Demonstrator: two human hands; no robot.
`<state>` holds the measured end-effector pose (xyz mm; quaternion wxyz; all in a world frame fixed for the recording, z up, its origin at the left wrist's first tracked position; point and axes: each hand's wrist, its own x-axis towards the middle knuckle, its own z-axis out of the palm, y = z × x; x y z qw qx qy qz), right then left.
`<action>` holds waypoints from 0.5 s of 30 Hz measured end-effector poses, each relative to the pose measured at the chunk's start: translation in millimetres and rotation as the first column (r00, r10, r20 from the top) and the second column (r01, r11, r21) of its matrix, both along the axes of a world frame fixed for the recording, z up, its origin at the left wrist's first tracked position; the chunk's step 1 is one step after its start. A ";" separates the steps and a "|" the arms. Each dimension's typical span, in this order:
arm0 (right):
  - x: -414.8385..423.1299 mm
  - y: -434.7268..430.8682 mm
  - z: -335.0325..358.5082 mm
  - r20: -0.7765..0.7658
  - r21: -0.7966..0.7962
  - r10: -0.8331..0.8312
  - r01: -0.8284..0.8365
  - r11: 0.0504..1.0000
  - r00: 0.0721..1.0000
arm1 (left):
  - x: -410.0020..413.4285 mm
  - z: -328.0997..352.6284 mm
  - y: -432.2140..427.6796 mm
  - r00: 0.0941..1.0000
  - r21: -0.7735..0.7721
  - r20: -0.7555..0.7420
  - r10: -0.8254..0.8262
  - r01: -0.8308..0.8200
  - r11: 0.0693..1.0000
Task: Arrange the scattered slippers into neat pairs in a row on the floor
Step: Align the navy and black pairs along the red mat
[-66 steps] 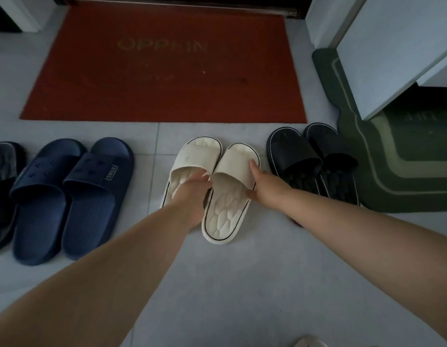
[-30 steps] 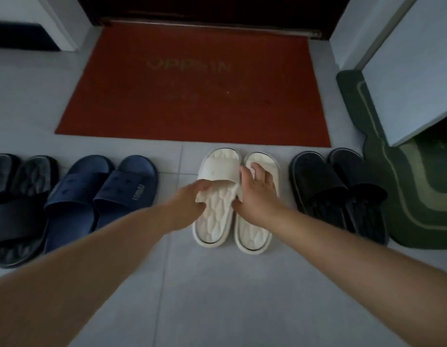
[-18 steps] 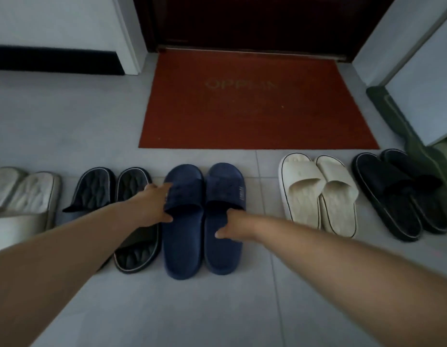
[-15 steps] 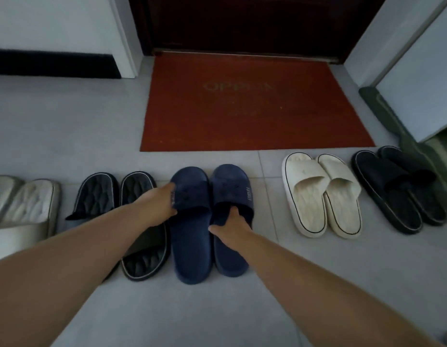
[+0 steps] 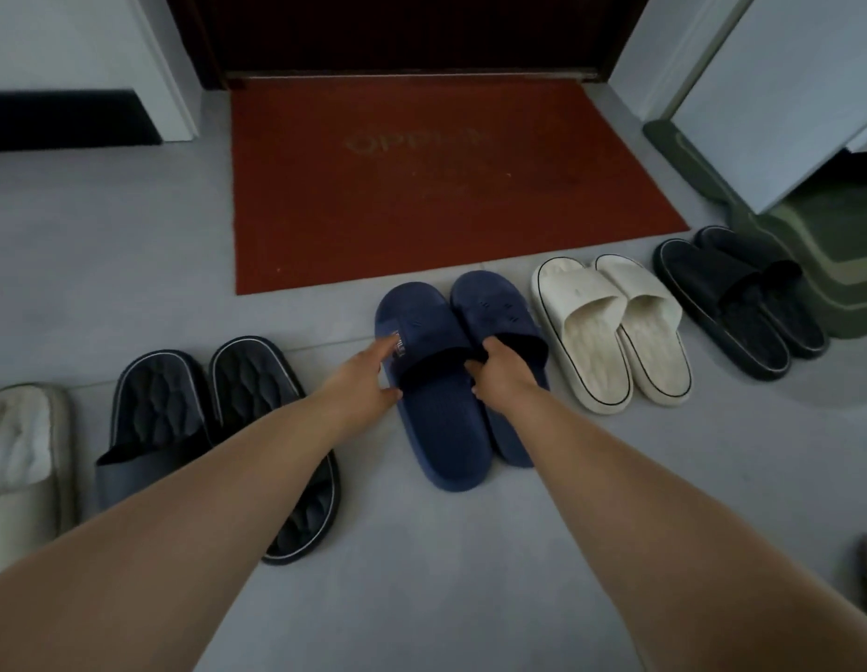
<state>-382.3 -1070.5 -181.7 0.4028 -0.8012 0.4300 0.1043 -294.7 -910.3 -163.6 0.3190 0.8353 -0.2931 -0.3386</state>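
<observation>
Right hand (image 5: pixel 506 380) curls its fingers over the strap edges where the 2 navy slippers (image 5: pixel 446 429) meet; left hand (image 5: pixel 368 380) presses straight-fingered on the outer strap. Probably light, bendy foam: steer by the straps. They sit between the black pair (image 5: pixel 169 414) and the cream pair (image 5: pixel 601 351).

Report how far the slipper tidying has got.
Done: the white pair and the black pair on the right sit side by side in line. In hand: the blue pair, left hand touching one strap, right hand gripping where the straps meet. Left: the dark pair beside it lies out of line; a pale slipper is cut off at the left edge.
</observation>
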 end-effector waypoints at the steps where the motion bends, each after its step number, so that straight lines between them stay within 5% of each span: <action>1: -2.5 4.4 0.7 -0.023 -0.014 0.020 -0.020 1.000 1.000 | 2.3 0.3 4.7 1.000 0.016 0.019 -0.001 0.001 1.000; 8: -42.2 87.0 25.8 -0.026 0.050 -0.049 0.051 0.997 0.998 | 38.2 25.5 77.6 0.978 0.226 0.195 -0.071 0.026 0.974; 11: -47.7 123.4 31.5 -0.064 0.122 -0.003 0.011 0.993 0.998 | 53.4 27.3 131.5 0.935 0.573 0.265 -0.236 0.044 0.819; 15: -35.9 165.7 39.6 -0.058 0.295 -0.046 0.061 0.953 0.997 | 56.2 23.2 182.6 0.954 0.652 0.214 -0.210 0.021 0.758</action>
